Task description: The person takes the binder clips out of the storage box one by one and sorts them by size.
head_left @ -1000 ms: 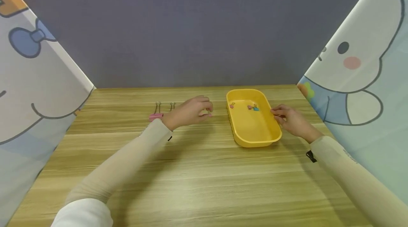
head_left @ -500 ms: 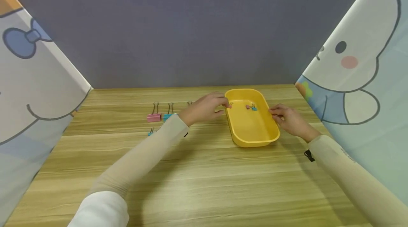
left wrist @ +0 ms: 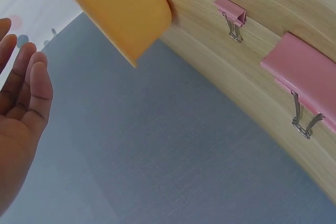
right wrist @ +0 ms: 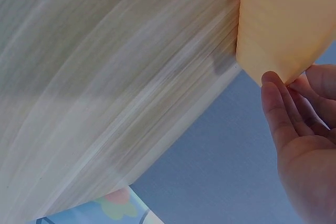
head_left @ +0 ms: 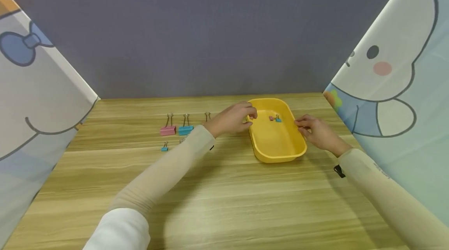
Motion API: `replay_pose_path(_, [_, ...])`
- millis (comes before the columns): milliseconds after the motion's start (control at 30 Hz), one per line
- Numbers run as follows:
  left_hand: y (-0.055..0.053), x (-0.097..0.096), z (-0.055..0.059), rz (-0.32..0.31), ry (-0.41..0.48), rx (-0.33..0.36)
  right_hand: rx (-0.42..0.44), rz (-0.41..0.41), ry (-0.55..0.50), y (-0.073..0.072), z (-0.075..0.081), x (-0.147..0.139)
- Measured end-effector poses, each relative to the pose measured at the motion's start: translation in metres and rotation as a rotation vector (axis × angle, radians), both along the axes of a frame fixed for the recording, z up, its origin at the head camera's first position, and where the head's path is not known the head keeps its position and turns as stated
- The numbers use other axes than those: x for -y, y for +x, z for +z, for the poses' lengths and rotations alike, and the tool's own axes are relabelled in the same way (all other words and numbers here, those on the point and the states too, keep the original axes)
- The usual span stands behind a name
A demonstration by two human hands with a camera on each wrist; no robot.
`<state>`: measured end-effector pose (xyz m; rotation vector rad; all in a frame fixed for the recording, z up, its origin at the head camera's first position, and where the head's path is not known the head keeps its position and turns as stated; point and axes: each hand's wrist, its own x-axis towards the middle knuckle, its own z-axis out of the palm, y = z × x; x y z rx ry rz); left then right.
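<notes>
My left hand (head_left: pixel 236 118) is over the left rim of a yellow plastic tray (head_left: pixel 277 142). In the left wrist view its fingers (left wrist: pixel 39 93) are loosely bent with nothing between them. On the tray's far side my right hand (head_left: pixel 317 133) pinches the right rim between thumb and fingertips, as the right wrist view also shows. Inside the tray lie a small pink binder clip (head_left: pixel 271 118) and a small blue binder clip (head_left: pixel 278 119). The tray's left inner corner is hidden behind my left hand.
Left of the tray stand a large pink binder clip (head_left: pixel 168 130), a large blue one (head_left: pixel 185 130) and a small blue one (head_left: pixel 164 149). My left arm partly covers others, including one with raised handles (head_left: pixel 207 116). A grey panel (head_left: pixel 210 39) borders the table's back.
My left hand has moved right from the table to the tray's left rim, carrying a small pink binder clip, which no longer shows in its fingers. The right hand keeps its hold on the rim.
</notes>
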<state>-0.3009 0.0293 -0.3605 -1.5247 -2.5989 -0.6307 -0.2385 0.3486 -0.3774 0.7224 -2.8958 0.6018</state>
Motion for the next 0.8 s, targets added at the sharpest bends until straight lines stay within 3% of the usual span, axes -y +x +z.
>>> replay_pose_path(300, [-0.002,-0.005,0.000,0.003,-0.010,0.014,0.016,0.004,0.011,-0.001,0.002,0.001])
replay_pose_path(633, [-0.005,-0.034,0.000,-0.047,-0.047,0.037,0.027,-0.013,0.024,0.004,0.003,-0.003])
replay_pose_path(800, [-0.010,-0.049,-0.002,-0.076,-0.045,0.085,0.012,-0.010,0.024,0.007,0.003,-0.003])
